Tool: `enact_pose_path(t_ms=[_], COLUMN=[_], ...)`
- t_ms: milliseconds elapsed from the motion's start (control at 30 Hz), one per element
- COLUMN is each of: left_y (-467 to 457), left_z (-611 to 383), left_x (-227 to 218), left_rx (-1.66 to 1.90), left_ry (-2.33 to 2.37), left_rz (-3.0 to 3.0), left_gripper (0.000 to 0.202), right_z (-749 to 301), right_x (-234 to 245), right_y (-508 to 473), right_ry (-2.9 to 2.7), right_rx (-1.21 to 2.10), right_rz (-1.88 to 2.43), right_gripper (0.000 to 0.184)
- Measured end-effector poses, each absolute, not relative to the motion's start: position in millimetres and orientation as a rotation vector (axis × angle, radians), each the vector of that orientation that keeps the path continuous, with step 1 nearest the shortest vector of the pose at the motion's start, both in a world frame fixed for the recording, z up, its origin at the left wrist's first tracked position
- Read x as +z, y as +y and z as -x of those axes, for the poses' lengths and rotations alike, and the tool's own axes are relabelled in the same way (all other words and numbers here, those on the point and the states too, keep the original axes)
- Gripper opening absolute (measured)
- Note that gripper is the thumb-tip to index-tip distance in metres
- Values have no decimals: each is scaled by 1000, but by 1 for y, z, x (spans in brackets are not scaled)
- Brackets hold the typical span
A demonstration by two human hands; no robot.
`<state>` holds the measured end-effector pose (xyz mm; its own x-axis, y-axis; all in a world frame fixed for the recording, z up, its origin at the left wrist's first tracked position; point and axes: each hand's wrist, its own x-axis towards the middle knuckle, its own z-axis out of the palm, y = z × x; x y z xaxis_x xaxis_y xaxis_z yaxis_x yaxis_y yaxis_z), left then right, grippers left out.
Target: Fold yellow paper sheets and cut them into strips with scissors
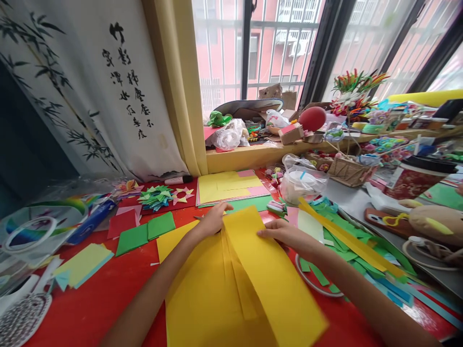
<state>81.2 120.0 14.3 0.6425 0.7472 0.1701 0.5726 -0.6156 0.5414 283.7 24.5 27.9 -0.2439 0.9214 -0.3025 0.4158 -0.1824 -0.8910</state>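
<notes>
Where the red table (94,311) begins at the far left, there lies one hairbrush (27,315), its bristle side partly cut off by the edge of the view; just beyond it is one white ring (31,233) among clear plastic; next come one small pile of yellow and blue paper (85,265) and one blue tool (92,222); two green squares (132,239) lie side by side, touching, with two folded paper rings, one green and blue (156,197) and one pink and yellow (183,195), behind them; one marker (179,180) lies behind the rings.

In the middle, one large yellow sheet (195,294) lies on the table between the two forearms; the left hand (213,219) is at its far edge, fingers curled, beside the top of one raised yellow piece (271,270), though I cannot tell what is inside that grip; one stack of yellow and pink paper (231,187) lies beyond; the right hand (280,233) pinches the raised piece by its right edge, thumb over the paper, the grip narrow.

To the right stand one round tub (301,180) in clear plastic, one red balloon (312,119) on the sill, many green scraps (342,253) too jumbled to count, one long yellow strip (350,241) across them, and one lidded red cup (415,179).
</notes>
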Motion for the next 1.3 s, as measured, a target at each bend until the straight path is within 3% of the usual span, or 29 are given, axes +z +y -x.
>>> enact_pose_path(t_ms=[167, 367, 667, 833, 1033, 1167, 1300], left_y=[134, 132, 133, 121, 107, 105, 108], left_z=[-74, -75, -74, -79, -90, -88, -82], left_x=[-6, -2, -4, 1, 8, 23, 43], left_rx=[369, 263, 149, 131, 128, 223, 728], left_ry=[1111, 1215, 1346, 1328, 1147, 1103, 1049], left_rz=[-2615, -2725, -2640, -2623, -2538, -2430, -2142], left_gripper=[23, 26, 41, 48, 29, 27, 28], right_z=[-290, -274, -258, -250, -249, -259, -278], right_x=[0, -8, -16, -15, -17, -15, -6], right_y=[38, 30, 23, 17, 16, 24, 39], right_ry=[-1966, -1979, -2062, -2144, -2133, -1917, -1574], right_rx=[825, 702, 364, 222, 217, 335, 575], right_rz=[1896, 1911, 2036, 2062, 2061, 1926, 1551], right_gripper=[23, 15, 20, 33, 38, 45, 55])
